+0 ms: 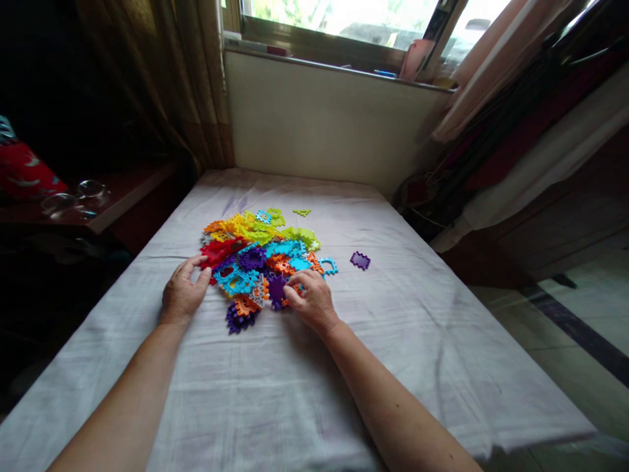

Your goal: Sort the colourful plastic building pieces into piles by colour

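A heap of toothed plastic building tiles in several colours covers the middle of the table. My left hand (184, 294) rests at the heap's left side, thumb and fingers apart, fingertips touching the red tiles (219, 251). At the near right side, my right hand (313, 300) is closed in a pinch at the edge of a purple tile (277, 290). Between the hands lie light-blue tiles (236, 280), an orange tile (246, 305) and dark purple tiles (240, 319). Yellow tiles (240, 225) and lime-green tiles (302, 236) form the far side.
A lone purple tile (360, 260) lies right of the heap, and a green triangular tile (301, 212) beyond it. A pale cloth covers the table (221, 406). Glasses (73, 200) sit on a side shelf at left. Clothes (521, 144) hang at right.
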`<state>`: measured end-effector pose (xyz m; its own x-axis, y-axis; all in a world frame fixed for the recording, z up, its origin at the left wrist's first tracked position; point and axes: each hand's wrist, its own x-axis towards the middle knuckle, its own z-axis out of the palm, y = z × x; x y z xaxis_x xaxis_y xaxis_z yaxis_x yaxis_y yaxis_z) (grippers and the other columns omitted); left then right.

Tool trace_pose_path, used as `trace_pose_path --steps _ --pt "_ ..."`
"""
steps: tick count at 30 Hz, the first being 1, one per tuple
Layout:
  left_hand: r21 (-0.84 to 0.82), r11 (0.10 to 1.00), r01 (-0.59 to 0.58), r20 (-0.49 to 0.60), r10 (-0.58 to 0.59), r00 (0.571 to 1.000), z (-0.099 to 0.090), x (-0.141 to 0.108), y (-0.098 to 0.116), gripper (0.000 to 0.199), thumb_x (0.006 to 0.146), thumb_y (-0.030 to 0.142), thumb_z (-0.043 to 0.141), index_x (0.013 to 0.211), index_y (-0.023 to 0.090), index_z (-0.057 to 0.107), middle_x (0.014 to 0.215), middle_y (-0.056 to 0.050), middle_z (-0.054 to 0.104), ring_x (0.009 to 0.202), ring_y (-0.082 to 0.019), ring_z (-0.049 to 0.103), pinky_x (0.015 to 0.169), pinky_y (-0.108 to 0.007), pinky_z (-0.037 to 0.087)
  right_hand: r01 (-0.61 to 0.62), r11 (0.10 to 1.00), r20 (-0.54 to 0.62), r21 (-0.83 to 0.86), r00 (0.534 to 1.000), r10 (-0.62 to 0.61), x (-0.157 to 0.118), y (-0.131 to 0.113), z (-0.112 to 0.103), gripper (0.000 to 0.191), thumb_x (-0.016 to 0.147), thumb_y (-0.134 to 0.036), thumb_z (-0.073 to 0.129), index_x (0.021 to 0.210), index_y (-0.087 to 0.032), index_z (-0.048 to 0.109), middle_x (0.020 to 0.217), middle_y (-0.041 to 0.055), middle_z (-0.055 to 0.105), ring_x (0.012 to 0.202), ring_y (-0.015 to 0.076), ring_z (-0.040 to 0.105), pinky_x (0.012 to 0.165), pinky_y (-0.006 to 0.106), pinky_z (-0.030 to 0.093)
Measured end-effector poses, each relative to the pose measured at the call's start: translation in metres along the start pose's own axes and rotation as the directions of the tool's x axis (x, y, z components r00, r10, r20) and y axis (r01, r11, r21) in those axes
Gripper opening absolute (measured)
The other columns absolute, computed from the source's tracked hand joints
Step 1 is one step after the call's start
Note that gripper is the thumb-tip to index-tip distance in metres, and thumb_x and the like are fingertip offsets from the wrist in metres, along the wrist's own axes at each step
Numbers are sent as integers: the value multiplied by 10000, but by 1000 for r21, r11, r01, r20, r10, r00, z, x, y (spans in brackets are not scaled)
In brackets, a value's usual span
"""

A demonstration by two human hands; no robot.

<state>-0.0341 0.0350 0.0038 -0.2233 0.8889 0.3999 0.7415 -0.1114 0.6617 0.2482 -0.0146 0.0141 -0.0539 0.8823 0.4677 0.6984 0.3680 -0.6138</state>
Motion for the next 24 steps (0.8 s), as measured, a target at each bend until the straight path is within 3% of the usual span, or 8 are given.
trace_pose_path --steps 3,7,13,17,21,24 --pt "-1 1000 -1 -3 1 1000 0 0 0 312 825 360 551 1090 253 675 1162 -56 695 1045 -221 646 1003 -364 495 -140 971 -74 192 985 156 7 17 -11 166 841 -351 586 752 -231 658 758 4 690 696 149 626 704 274 513" --pt "-7 1000 2 -13 -2 1000 1 0 1 306 816 369 554 1071 257 679 1132 -60 699 1052 -232 645 997 -377 500 -293 862 -164 413 907 387 17 56 -33 311 788 -507 612 805 -201 665 714 9 697 580 135 614 574 254 510" --pt "-9 1000 23 -15 -23 1000 1 0 1 325 812 375 547 1076 241 682 1158 -82 689 1089 -250 638 1018 -395 489 -453 743 -352 494 677 647 21 110 -61 456 659 -547 674 903 -162 659 734 21 691 557 147 644 443 226 465" --pt "1 999 37 -8 -37 999 0 0 1 330 814 374 547 1088 247 679 1178 -80 684 1096 -255 638 1015 -405 492 -499 734 -392 461 627 673 18 129 -68 430 688 -453 633 994 -152 658 723 5 673 585 148 654 448 216 466" --pt "6 1000 18 3 -18 1000 0 0 0 340 817 376 544 1100 241 675 1191 -78 685 1116 -250 634 1021 -392 489 -548 717 -418 431 583 697 17 142 -72 430 703 -385 605 1051 -137 653 887 60 699 626 142 654 509 233 497" --pt "2 1000 9 -2 -9 1000 1 1 -1 334 827 380 538 1097 237 671 1174 -77 688 1138 -247 627 1014 -380 495 -571 750 -466 335 592 658 17 145 -73 430 722 -362 598 1082 -133 659 994 94 700 653 138 641 568 251 514"
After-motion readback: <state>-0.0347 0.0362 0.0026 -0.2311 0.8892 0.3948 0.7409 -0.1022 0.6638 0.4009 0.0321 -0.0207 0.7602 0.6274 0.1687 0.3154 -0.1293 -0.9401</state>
